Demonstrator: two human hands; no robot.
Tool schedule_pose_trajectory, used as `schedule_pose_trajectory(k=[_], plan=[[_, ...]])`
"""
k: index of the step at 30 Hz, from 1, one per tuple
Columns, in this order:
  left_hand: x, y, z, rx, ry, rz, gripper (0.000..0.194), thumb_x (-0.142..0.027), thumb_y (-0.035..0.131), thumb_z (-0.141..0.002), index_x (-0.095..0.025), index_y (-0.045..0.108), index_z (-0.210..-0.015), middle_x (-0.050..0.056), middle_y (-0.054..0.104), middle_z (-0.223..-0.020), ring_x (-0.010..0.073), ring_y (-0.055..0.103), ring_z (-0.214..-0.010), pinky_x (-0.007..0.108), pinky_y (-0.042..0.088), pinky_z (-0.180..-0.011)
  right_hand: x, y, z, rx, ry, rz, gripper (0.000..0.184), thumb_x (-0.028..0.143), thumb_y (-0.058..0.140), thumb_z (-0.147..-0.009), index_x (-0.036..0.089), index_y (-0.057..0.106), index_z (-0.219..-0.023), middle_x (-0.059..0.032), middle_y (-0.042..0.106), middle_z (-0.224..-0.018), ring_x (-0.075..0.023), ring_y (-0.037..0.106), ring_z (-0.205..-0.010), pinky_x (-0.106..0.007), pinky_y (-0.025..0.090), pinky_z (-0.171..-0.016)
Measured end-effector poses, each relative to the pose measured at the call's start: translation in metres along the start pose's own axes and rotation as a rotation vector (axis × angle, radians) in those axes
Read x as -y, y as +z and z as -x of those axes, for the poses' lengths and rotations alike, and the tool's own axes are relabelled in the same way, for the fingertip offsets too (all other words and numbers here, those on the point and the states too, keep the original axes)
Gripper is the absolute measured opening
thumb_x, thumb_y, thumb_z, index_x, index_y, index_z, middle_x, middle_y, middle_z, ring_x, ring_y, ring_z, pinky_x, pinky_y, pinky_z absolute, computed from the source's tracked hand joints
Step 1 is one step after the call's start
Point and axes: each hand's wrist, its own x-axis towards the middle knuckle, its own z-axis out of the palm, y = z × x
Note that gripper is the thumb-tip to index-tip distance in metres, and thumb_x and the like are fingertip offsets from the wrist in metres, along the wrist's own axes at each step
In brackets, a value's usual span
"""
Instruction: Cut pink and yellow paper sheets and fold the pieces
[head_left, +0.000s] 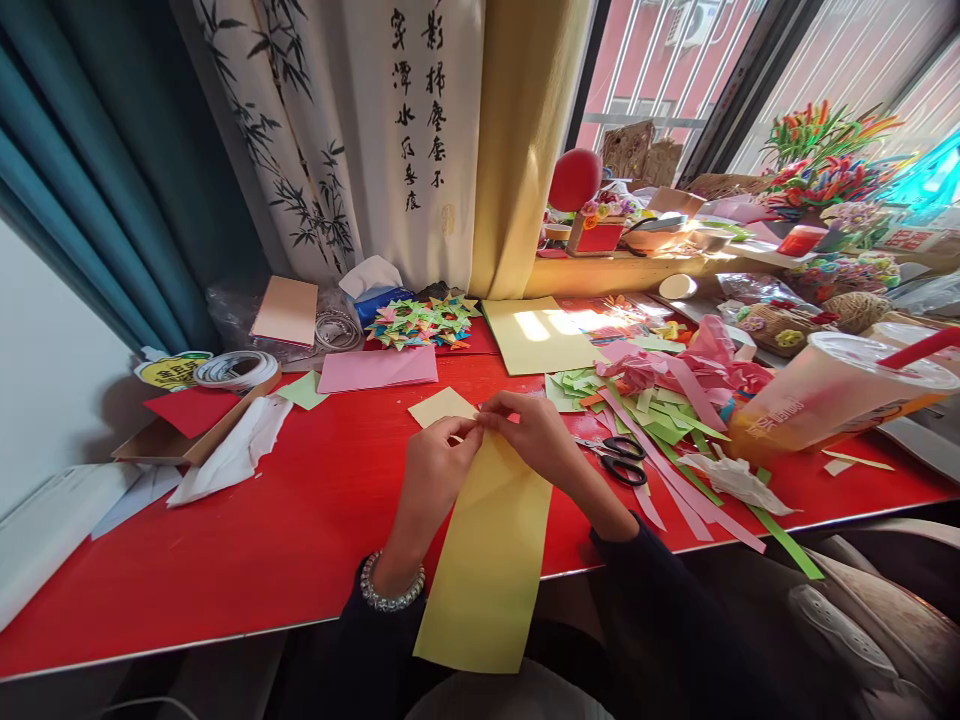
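A long strip of yellow paper [491, 560] hangs from my fingertips, its lower end past the table's front edge. My left hand [439, 465] pinches the top edge of the paper, a beaded bracelet on that wrist. Close against it, my right hand [536, 430] pinches the same top edge, fingertips nearly touching the left ones. A small pale yellow square of paper [441, 406] lies on the table just behind my left hand. Black-handled scissors [624, 460] rest right of my right hand, their blades partly hidden.
Green and pink paper strips [675, 400] are heaped at right, beside a large drink cup [832, 390]. Pink paper [377, 370], a yellow sheet [536, 335] and folded paper pieces [424, 322] lie at the back. A cardboard tray [217, 440] stands at left on the red table [225, 570].
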Motion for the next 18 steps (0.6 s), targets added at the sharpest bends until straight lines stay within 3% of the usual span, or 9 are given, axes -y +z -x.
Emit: schedule_pose_trajectory(k=[4, 18], plan=[[0.005, -0.002, 0.004, 0.031, -0.031, 0.069, 0.023, -0.035, 0.06, -0.074, -0.018, 0.072, -0.082, 0.007, 0.073, -0.088, 0.0232, 0.065, -0.084, 0.029, 0.048, -0.07, 0.003, 0.003, 0.003, -0.04, 0.011, 0.087, 0.012, 0.024, 0.059, -0.083, 0.02, 0.061, -0.072, -0.0029, 0.07, -0.078, -0.0176, 0.059, -0.072, -0.028, 0.038, -0.066], [0.018, -0.008, 0.015, 0.049, -0.119, 0.102, 0.027, -0.038, 0.061, -0.075, -0.016, 0.073, -0.084, 0.008, 0.074, -0.088, 0.0253, 0.066, -0.087, 0.03, 0.049, -0.072, 0.002, 0.013, 0.006, 0.013, -0.042, 0.16, 0.014, 0.023, 0.059, -0.084, 0.02, 0.058, -0.07, -0.0006, 0.069, -0.075, -0.0161, 0.058, -0.071, -0.03, 0.036, -0.075]])
